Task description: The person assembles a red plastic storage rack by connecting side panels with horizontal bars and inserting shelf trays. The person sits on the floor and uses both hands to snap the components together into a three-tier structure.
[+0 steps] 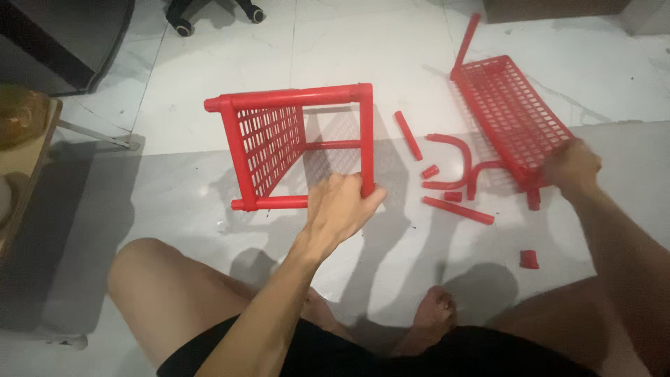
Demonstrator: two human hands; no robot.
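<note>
Bare knees over the white floor (209, 139); left hand (340, 207) is clamped on the red rack frame (293, 143), right hand (572, 167) grips the red basket shelf (509, 112), loose tubes (457, 209) between

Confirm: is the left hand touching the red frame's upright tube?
Touching. The head view shows the left hand wrapped around the lower end of the upright tube of the red frame, fingers closed on it with no gap.

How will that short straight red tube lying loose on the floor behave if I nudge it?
The short straight tube is round and lies on smooth glossy floor tile, so it would probably roll or skid easily. It looks like thin hollow plastic, likely light and fairly stiff.
</note>
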